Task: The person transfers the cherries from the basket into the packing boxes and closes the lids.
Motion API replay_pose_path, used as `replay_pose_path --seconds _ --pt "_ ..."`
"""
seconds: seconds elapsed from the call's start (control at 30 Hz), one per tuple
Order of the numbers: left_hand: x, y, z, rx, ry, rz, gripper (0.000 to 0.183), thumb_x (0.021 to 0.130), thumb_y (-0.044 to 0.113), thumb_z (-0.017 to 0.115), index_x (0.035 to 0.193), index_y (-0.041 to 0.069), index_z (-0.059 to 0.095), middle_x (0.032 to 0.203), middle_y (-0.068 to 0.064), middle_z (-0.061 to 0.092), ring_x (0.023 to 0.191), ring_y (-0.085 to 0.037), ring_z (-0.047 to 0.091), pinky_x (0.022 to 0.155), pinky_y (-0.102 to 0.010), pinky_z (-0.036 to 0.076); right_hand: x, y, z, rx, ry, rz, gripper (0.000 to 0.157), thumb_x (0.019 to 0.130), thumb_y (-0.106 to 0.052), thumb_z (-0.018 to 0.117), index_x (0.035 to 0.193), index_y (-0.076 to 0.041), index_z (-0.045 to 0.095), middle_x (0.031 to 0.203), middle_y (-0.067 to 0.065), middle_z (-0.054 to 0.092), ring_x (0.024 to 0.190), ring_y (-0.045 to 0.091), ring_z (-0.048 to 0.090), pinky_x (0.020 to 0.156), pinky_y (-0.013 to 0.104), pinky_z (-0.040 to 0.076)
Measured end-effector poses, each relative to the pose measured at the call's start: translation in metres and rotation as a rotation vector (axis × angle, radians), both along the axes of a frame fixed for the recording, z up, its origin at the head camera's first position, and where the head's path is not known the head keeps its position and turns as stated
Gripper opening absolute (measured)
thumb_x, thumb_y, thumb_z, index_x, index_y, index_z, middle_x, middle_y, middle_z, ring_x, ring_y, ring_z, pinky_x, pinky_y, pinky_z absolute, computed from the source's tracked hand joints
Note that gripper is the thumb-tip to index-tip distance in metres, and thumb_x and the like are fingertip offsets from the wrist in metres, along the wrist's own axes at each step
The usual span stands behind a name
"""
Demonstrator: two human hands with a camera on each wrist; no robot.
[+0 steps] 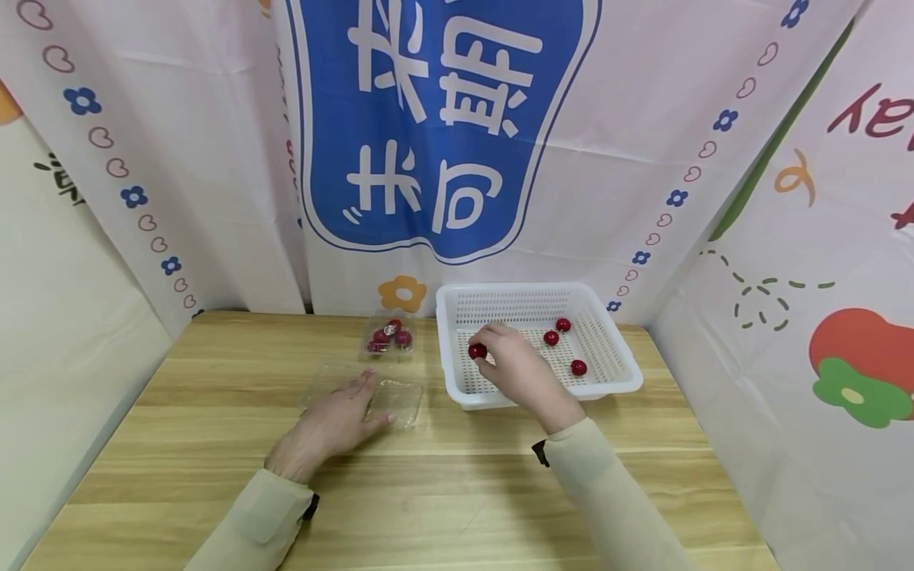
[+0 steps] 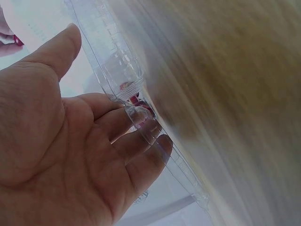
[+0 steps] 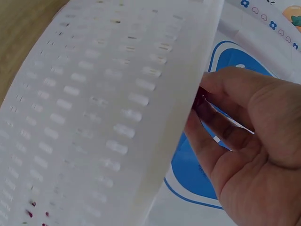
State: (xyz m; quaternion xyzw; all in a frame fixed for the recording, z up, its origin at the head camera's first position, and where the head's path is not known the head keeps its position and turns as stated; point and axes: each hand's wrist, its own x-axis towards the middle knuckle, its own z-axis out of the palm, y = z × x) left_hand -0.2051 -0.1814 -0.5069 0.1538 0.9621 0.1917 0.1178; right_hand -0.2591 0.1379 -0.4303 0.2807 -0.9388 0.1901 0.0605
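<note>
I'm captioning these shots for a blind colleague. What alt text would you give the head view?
A person's right hand pinches a small red fruit inside a white perforated basket, where three more lie. The left hand touches clear plastic packaging on a wooden table, with other red fruits beyond it.

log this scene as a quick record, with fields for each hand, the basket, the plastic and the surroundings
left hand: touches the near clear plastic container
right hand: pinches a red fruit at the white basket
basket contents: three loose red fruits, besides the pinched one
far clear plastic container: holds several red fruits; exact count unclear
containers joined: cannot tell
surface: wood-grain table
backdrop: printed white cloth
</note>
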Motion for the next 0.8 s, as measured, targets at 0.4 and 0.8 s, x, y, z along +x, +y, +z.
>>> replay_pose_path --seconds 0.4,0.8 --pt "0.0 0.0 0.0 0.001 0.016 -0.002 0.093 0.12 0.051 0.065 0.179 -0.012 0.032 0.188 -0.036 0.029 0.172 -0.059 0.041 0.143 -0.07 0.039 0.007 -0.021 0.0 -0.063 0.081 0.085 0.029 0.101 0.002 0.087 0.129 0.0 0.082 0.129 0.014 0.082 0.122 0.034 0.078 0.111 0.047 0.07" --pt "0.0 0.0 -0.002 0.001 0.033 -0.01 0.093 0.119 0.051 0.066 0.178 -0.014 0.033 0.187 -0.037 0.032 0.171 -0.059 0.044 0.141 -0.07 0.041 0.016 -0.048 -0.007 -0.023 0.104 0.155 0.028 0.102 0.002 0.086 0.129 -0.001 0.082 0.131 0.013 0.082 0.122 0.032 0.08 0.111 0.043 0.071"
